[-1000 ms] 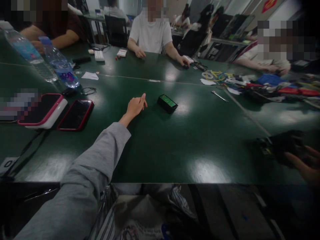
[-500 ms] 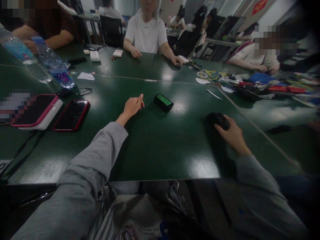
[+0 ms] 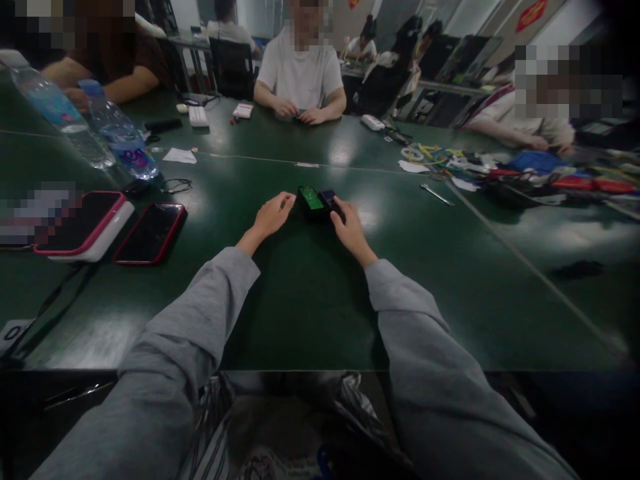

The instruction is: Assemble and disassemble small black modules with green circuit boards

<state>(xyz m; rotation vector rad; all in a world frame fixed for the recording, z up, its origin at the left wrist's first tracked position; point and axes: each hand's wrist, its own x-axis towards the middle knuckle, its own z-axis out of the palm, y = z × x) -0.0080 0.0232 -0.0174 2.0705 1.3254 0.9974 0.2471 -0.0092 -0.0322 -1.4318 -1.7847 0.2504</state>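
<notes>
A small black case with a green circuit board (image 3: 311, 198) in its top stands on the dark green table (image 3: 310, 287) in front of me. Just left of it is my left hand (image 3: 273, 217), fingers loosely curved and a little apart, with nothing seen in them. My right hand (image 3: 351, 228) grips a small black box-shaped part (image 3: 330, 199) between thumb and fingers. That part sits right against the right side of the case; whether they are joined I cannot tell.
Phones, one a red-edged phone (image 3: 150, 233), lie at left, with water bottles (image 3: 123, 143) behind. A wrench (image 3: 437, 195) and a heap of cables (image 3: 500, 167) are at right. Across the table a person in a white shirt (image 3: 303, 73) handles something small.
My right hand has brought the black part leftward from the right of the table to the case. The case has turned slightly. The person opposite has drawn both hands together.
</notes>
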